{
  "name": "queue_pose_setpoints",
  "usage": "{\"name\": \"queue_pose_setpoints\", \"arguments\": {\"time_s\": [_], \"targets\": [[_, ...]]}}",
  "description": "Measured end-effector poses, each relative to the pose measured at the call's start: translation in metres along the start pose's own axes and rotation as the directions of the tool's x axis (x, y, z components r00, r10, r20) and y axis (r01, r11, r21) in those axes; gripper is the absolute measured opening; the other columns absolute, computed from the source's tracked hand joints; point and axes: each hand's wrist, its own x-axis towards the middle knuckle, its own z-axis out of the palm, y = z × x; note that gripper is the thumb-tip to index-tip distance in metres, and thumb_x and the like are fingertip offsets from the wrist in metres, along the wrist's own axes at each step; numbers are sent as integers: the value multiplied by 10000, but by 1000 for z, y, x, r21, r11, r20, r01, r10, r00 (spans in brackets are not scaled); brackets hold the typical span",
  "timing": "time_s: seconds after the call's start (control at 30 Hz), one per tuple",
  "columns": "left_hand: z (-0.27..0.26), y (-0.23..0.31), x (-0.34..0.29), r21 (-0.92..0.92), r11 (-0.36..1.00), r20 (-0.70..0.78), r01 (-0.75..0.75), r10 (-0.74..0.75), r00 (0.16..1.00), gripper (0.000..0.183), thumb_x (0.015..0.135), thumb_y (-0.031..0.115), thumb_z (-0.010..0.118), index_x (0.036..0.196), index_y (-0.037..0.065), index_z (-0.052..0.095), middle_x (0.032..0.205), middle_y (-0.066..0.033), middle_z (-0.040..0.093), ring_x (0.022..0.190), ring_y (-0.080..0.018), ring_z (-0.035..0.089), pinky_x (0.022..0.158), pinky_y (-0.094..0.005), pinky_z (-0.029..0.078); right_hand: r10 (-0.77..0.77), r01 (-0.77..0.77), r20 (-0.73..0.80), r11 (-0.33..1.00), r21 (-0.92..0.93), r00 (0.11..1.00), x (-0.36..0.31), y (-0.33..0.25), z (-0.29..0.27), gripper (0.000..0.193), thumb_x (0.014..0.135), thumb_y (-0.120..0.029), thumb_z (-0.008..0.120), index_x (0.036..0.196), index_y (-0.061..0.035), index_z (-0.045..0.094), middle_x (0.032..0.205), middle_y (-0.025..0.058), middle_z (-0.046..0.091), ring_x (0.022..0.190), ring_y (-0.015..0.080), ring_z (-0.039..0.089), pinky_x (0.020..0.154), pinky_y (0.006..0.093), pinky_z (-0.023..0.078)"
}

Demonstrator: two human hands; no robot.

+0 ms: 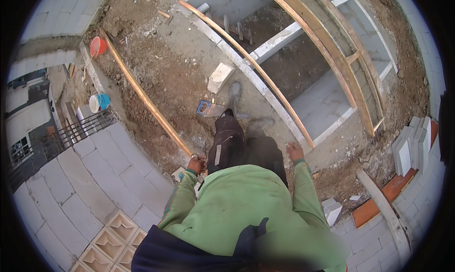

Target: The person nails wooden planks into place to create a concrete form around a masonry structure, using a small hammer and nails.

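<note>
The near end of a long, thin, pale wooden lath [142,94] is gripped in the closed left hand [196,164], and from there it is stretched up and leftward over the brown dirt ground [175,68]. The right hand [295,152] is held loosely open and empty beside a second long wooden lath [251,63], which is laid along a white block wall [246,73].

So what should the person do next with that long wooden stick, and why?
Probably lift the near end a little and steady it. The left hand grips one end of the long wooden strip, whose far end lies on the dirt near the orange bucket. The right hand hangs free and looks empty, so it could help.
</note>
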Motion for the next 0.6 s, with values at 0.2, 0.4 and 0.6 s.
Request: {"name": "queue_pose_setpoints", "arguments": {"time_s": [0.2,0.4,0.6], "targets": [[-1,-3,-1,-5,999,-7,50,-50,999,253,839,59,456,1059,93,577,723,-59,575,538,-185,549,464,-342,456,59,-58,-20,998,21,998,-6,18,-5,353,892,-231,608,1211,-81,610,940,42,661,798,157,636,565,293,468],[1,-13,2,78,997,-15,26,-25,1000,272,846,53,443,1077,90,581,704,-57,574,537,-187,549,466,-332,462,18,-18,-19,999,37,1000,-6,30,-3,380,883,-223,610,1224,-58,601,937,51,658,776,159,629,541,292,454],[2,-17,15,64,998,17,-19,18,1000,250,845,54,461,1056,103,586,707,-44,579,528,-175,546,462,-329,456,-22,22,3,1000,-1,1000,-14,22,8,390,866,-230,628,1208,-44,613,864,62,656,722,142,605,562,284,456]]}}
